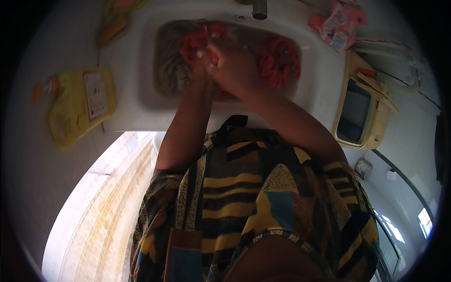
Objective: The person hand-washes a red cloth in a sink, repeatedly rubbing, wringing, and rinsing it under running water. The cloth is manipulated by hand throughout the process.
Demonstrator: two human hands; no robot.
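Observation:
A white sink basin (144, 88) lies before me with red cloth (280, 63) in its middle and right part and a grey-brown cloth (169, 70) on its left. My left hand (204, 65) and my right hand (234, 65) meet over the basin's middle, blurred, with part of the red cloth bunched between and beyond them. The fingers are closed on this cloth, and some fingertips are hidden. Above the basin's far edge a metal faucet spout (260, 10) points down, beside a round overflow hole (241, 17).
A yellow plastic jug (82, 105) with an orange cap stands at the left. At the right are a pink plastic packet (340, 26), a beige-framed mirror or tray (355, 109) and a clear plastic container (394, 63). A pale patterned curtain (105, 211) hangs at the lower left.

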